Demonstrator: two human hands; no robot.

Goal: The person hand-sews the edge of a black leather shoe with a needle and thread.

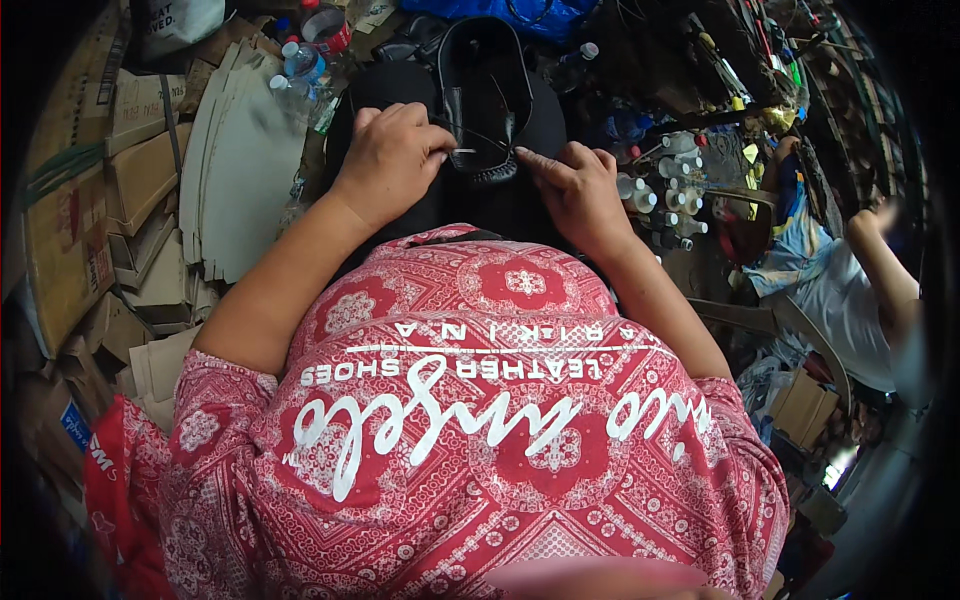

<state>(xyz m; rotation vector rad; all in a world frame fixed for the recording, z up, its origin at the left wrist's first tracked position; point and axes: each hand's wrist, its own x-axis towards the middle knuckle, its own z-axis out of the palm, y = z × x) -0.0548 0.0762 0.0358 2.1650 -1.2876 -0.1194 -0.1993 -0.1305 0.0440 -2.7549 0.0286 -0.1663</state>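
Note:
A black shoe upper (494, 172) rests on my lap between my thighs, its opening facing up. Gathered stitching shows along its near end. My left hand (393, 160) is closed in a pinch at the left of this end, and a thin, pale, needle-like piece (464, 151) sticks out from its fingertips over the opening. With thumb and forefinger, my right hand (580, 190) grips the right side of the near edge. Dark thread seems to run across the opening, too fine to follow fully.
Stacked cardboard (145, 190) and a pale grey curved sheet (240, 160) lie at my left. Plastic bottles (305, 62) stand ahead of it. Several small white-capped bottles (680, 185) cluster at the right. Another person (850, 290) sits at the far right, beside a wooden chair (815, 340).

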